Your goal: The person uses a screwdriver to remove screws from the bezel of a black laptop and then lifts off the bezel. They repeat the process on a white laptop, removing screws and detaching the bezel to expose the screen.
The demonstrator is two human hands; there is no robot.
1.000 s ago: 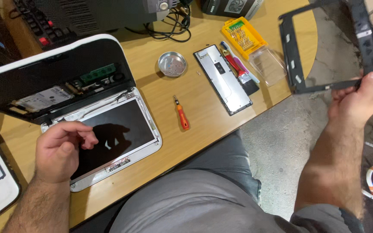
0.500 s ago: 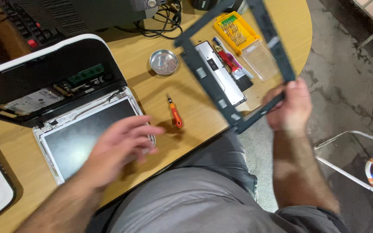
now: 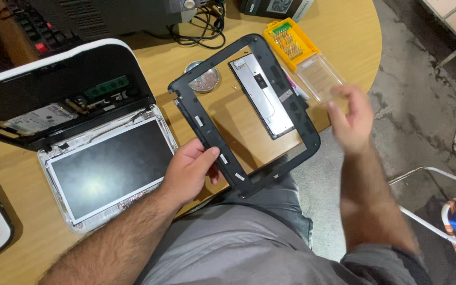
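Left hand [image 3: 188, 171] closed on black bezel [image 3: 207, 134] at frame centre, above bench [image 3: 333, 31]; right hand [image 3: 352, 124] open, empty. Likely light, thin, brittle: best gripped along one edge.

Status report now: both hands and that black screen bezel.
Left hand grips black bezel frame by its long side. Right hand open, off the frame, blurred. Opened laptop beside it; nothing blocking.

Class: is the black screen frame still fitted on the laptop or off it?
Off: the left hand holds the black frame above the table, leaving the screen bare.
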